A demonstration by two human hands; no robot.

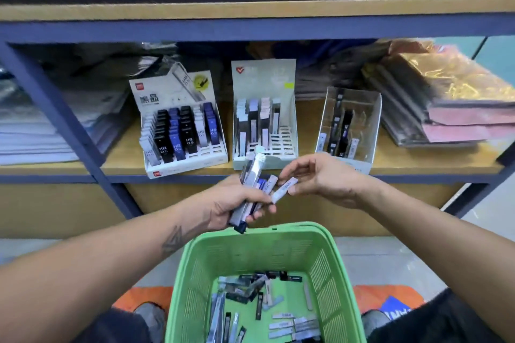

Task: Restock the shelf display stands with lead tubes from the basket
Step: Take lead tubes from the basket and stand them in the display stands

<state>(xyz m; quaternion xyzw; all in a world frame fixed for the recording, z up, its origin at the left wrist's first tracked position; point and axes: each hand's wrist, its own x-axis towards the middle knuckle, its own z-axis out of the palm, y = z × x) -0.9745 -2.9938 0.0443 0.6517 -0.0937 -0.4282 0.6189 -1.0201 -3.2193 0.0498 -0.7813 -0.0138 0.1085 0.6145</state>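
Presently my left hand grips a bundle of lead tubes above the green basket; my right hand pinches one pale tube, seemingly touching the bundle, near the shelf.

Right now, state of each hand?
Left hand: fingers curled round a bundle of lead tubes.
Right hand: fingers pinching a single pale lead tube.

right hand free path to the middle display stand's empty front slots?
Probably yes. The right hand pinches one pale lead tube just in front of the middle display stand; nothing sits between them, and its front slots show open.
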